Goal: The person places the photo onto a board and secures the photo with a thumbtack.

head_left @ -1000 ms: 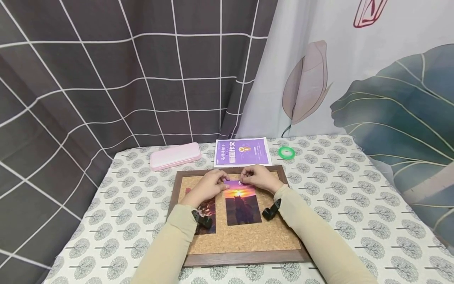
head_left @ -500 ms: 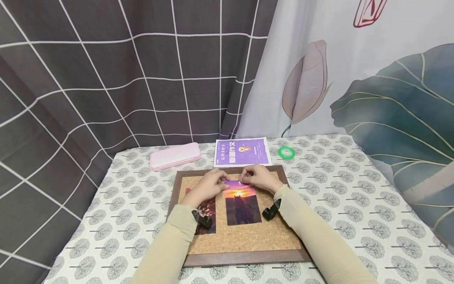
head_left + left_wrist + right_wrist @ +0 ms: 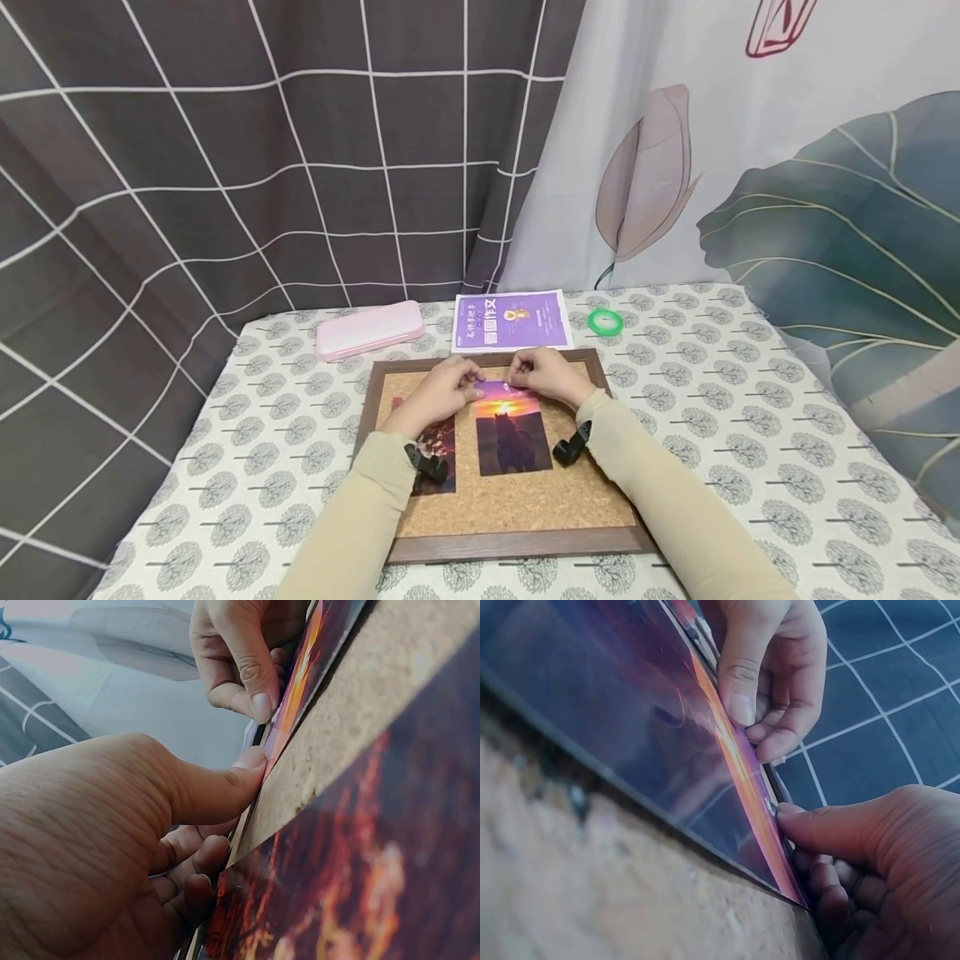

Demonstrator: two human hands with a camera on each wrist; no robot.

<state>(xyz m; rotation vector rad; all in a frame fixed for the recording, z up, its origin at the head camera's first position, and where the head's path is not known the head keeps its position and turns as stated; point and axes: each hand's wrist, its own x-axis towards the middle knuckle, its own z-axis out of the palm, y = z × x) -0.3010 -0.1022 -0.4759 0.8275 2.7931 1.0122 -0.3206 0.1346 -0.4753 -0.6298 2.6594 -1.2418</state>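
A sunset photo (image 3: 513, 437) with a dark horse lies on a brown-framed cork board (image 3: 517, 512). At its upper left corner, my left hand (image 3: 441, 390) rests its thumb on the photo, the index fingertip by the top edge. My right hand (image 3: 550, 375) is at the photo's top edge, thumb and forefinger pinching a small pale pushpin (image 3: 772, 808), mostly hidden by the fingers. In the right wrist view, the photo's lower edge stands slightly off the cork. A second, dark red photo (image 3: 442, 458) lies on the board's left, partly under my left wrist.
Behind the board lie a pink case (image 3: 370, 331), a purple booklet (image 3: 512, 321) and a green tape roll (image 3: 605, 322). A tree-patterned cloth (image 3: 750, 417) covers the table. A dark grid curtain (image 3: 300, 167) and a pale printed curtain (image 3: 645, 50) hang behind.
Both hands stay at the photo's top edge. My right fingers have shifted very slightly, and the pale pushpin shows less between them in the head view.
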